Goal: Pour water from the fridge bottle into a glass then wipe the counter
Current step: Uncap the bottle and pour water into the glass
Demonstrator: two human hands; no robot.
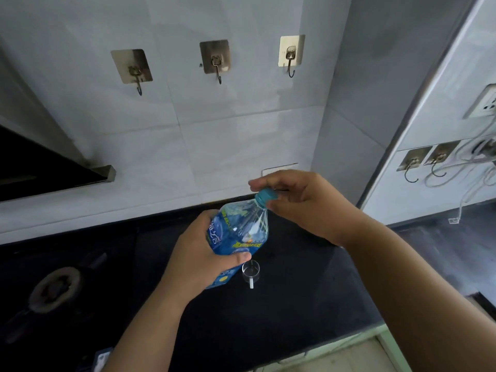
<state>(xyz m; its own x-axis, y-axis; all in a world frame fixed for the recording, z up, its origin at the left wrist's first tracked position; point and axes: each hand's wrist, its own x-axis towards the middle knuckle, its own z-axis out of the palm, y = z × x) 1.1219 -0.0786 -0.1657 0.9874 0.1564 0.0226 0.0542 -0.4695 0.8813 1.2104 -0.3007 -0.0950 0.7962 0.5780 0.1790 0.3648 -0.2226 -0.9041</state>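
Note:
A clear plastic water bottle (241,232) with a blue label is held tilted above the black counter (295,304). My left hand (198,261) grips the bottle round its body. My right hand (300,202) pinches the teal cap (265,195) at the bottle's top between thumb and fingers. A small clear glass (251,271) with a handle stands upright on the counter just below and to the right of the bottle. I cannot tell how much water the glass holds.
A gas burner (55,287) lies on the counter at the left. A range hood (53,170) juts out at the upper left. Three wall hooks (214,60) hang on the tiles. Sockets and cables (477,157) are on the right wall.

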